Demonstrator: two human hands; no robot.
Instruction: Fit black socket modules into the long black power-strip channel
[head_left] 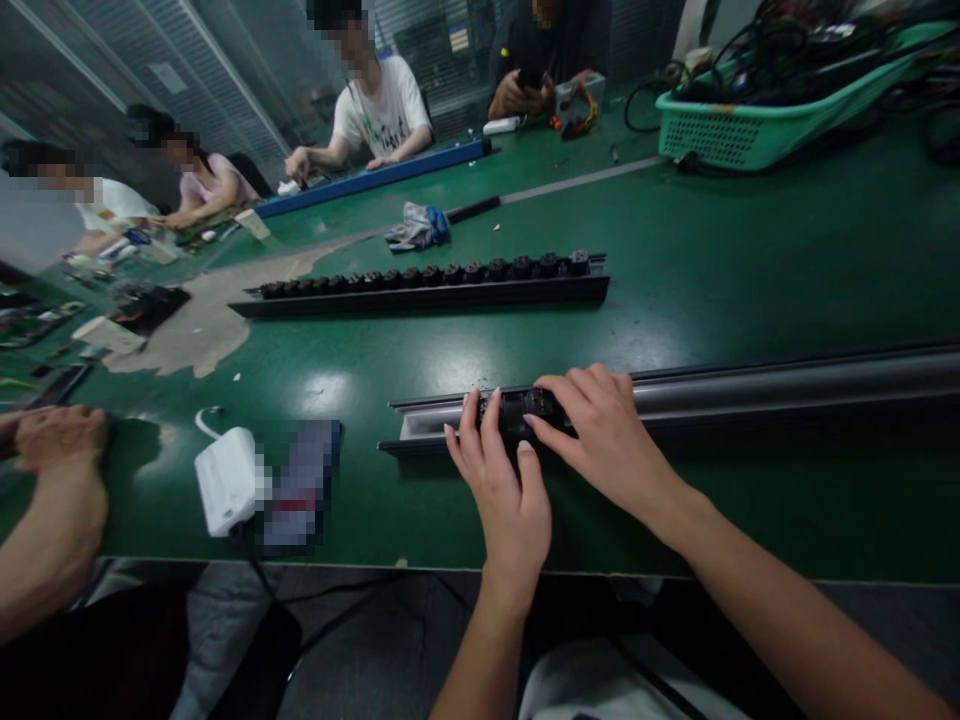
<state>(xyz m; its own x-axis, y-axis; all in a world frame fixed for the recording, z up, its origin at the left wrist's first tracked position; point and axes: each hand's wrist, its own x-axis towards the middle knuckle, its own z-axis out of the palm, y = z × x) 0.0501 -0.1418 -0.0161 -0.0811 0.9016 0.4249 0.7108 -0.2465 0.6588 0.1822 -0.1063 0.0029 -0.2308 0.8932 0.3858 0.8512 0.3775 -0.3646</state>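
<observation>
Green bench (675, 260) supports black channel (750, 392), near right; left hand (511, 495) spread over it, right hand (611, 430) pinches black component (538, 402).

Smooth, satiny, apparently metal channel (750, 393)

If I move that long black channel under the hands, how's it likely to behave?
The black channel is probably stiff: its walls run straight. Pushed, it would likely slide rather than roll, since it seems to sit flat on the shiny table. Lifted by one end, it may feel unwieldy, as it runs out of view rightward.
</observation>
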